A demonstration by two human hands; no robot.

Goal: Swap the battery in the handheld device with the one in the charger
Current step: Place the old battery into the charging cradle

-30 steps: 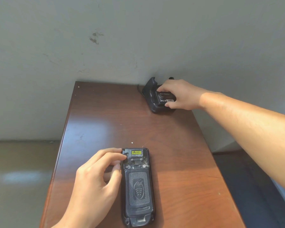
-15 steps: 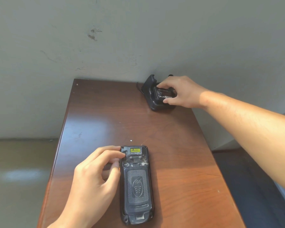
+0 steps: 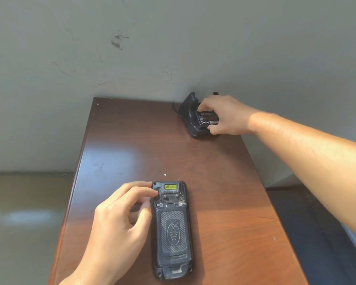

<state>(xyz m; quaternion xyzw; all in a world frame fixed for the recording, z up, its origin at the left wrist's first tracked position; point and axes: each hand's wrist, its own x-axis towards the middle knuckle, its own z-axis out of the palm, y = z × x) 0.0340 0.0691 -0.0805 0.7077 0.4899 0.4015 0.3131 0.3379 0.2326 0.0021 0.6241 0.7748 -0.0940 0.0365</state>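
Handheld: black rugged handheld device [image 3: 172, 229] lies face down on the brown wood-grain desk [image 3: 224, 192], near edge, long axis running away from the person. Textured back cover closed; small yellow label near the far end; scuffs by the upper right screw.
Left hand: left hand [image 3: 119, 225] sits just left of the device. Index fingertip on the device's far-left corner, thumb against its left side, other fingers curled. Narrow pinch on the edge, steadying it; device not lifted.
Desk: glossy, glare patch on the left half, a few small specks mid-surface. Narrow top, pushed up against the wall.
Charger: black plastic charging cradle [image 3: 190, 116] at the far right corner of the desk, touching or nearly touching the wall. Thin dark cable at its left.
Battery: black rectangular battery with white printed text [image 3: 207, 119] sits in the cradle, label side up and tilted. Cannot tell whether it is fully seated.
Right hand: right hand [image 3: 227, 116] reaches across, arm extended. Fingers over the battery's far edge, thumb at its near edge, closed on the battery.
Background: grey-green plaster wall [image 3: 132, 58] with scuff marks; floor visible on both sides.
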